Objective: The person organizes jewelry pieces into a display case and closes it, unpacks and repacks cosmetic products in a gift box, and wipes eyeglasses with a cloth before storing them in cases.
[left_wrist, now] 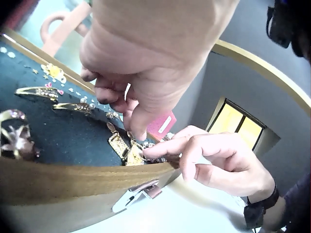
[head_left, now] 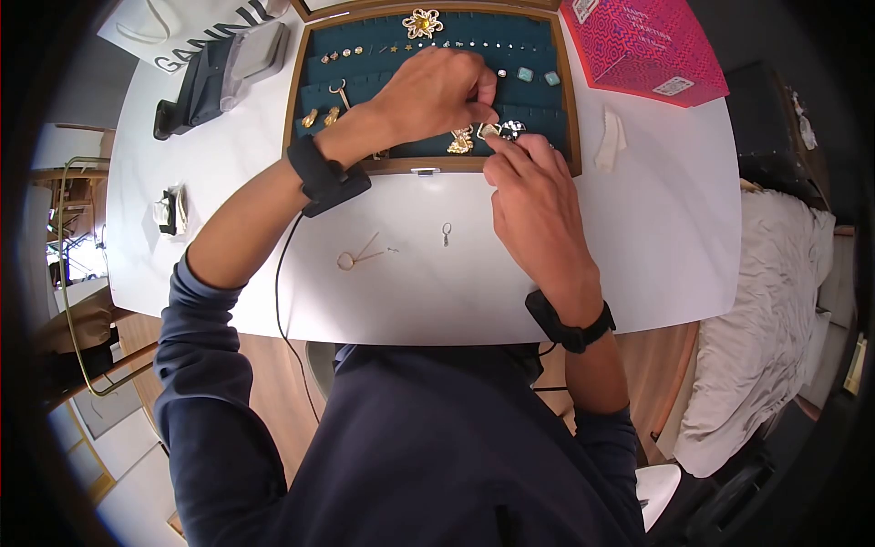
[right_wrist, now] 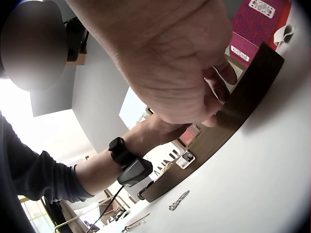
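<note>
In the head view my left hand (head_left: 428, 91) reaches over the dark green jewellery box, thumb and index finger pinching the top of a gold square earring (head_left: 489, 131). The left wrist view shows this earring (left_wrist: 134, 154) at the front edge beside another gold drop earring (left_wrist: 118, 146). My right hand (head_left: 540, 210) comes over the front rim (head_left: 401, 166), its extended index finger touching the held earring. A gold flower-like piece (head_left: 460, 140) and a black-and-white piece (head_left: 513, 130) lie on either side. In the right wrist view, my right hand (right_wrist: 170, 63) hides its fingertips.
On the white table before the box lie a small silver piece (head_left: 447, 234) and a rose-gold ring-shaped piece (head_left: 346, 261). A pink box (head_left: 643, 46) stands at the back right, near a white strip (head_left: 611, 139). Dark cases (head_left: 202, 87) and a white bag stand at the back left.
</note>
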Demonstrator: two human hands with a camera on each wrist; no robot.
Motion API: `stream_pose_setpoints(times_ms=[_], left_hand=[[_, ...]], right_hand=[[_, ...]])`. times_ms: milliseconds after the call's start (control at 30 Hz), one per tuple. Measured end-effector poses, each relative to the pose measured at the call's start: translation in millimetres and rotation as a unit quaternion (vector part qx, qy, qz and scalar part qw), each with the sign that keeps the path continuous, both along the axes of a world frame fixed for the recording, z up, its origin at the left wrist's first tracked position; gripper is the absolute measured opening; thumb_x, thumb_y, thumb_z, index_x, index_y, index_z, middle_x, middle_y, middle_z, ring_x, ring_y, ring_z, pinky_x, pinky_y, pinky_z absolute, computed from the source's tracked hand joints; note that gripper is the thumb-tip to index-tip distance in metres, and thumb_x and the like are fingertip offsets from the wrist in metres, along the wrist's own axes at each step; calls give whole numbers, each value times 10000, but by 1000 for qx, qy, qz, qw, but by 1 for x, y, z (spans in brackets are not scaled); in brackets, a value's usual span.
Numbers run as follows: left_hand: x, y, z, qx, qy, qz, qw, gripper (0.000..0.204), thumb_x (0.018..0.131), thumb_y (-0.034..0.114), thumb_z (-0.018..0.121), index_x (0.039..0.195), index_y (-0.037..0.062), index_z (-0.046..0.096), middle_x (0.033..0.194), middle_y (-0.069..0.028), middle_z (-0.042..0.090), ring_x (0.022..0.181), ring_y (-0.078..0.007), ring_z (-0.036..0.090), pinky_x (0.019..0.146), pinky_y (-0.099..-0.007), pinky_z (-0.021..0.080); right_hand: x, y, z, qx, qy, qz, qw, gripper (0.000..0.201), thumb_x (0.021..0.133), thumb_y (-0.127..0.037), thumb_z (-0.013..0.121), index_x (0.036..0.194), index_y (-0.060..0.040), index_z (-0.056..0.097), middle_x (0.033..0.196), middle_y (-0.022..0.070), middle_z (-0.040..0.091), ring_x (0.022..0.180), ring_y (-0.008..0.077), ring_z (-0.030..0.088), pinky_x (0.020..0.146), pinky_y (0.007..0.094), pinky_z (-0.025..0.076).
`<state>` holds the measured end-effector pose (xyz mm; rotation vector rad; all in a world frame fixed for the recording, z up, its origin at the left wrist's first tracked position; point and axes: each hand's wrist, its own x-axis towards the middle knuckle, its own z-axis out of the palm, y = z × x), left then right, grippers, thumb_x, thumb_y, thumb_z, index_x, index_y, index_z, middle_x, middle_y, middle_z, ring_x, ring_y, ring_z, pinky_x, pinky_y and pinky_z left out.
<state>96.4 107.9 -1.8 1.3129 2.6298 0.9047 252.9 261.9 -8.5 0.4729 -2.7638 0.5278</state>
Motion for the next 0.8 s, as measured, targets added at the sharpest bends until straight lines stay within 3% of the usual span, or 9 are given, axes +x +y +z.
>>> stream_pose_setpoints(times_ms=[67,133,433,667,800], left_hand=[[0,2,3,-4,-6,3,1000,166,774,163,846,790,48,728,749,-132,702,728,-330,679,694,-431,519],[1,2,4,-39,-9,-3,999,195,763,99,851,874,16,713,849,-128,692,749,-308,659,706,-396,513],[5,6,-1,-18,27,-28,999,194,732,32,809,884,17,689,910,-139,691,798,-323,666,742,-408,519],[4,1,-2,-12,12,-34,999,200,736,20,808,897,17,687,927,-133,692,823,-315,675,754,-406,516],[4,0,1,9,-8,-23,1000,157,791,-2,783,906,14,677,852,-120,683,760,-293,657,702,-382,508]], right_hand=[[2,1,0,2,-5,0,1000,171,867,-24,626,998,50,709,1234,136,703,1113,272,574,1022,480,477],[4,2,-2,-7,-2,-4,1000,168,867,-23,627,994,52,709,1209,140,713,1100,274,579,1028,489,476],[3,1,-1,-9,1,-10,1000,185,864,-19,633,1013,59,711,1183,131,723,1074,271,583,1025,489,479],[2,3,1,-8,0,-7,1000,183,862,-13,637,1014,58,709,1194,128,720,1066,266,578,988,453,482],[2,3,1,-8,10,-4,1000,171,858,-9,640,1003,54,705,1211,126,715,1060,263,575,954,424,478]])
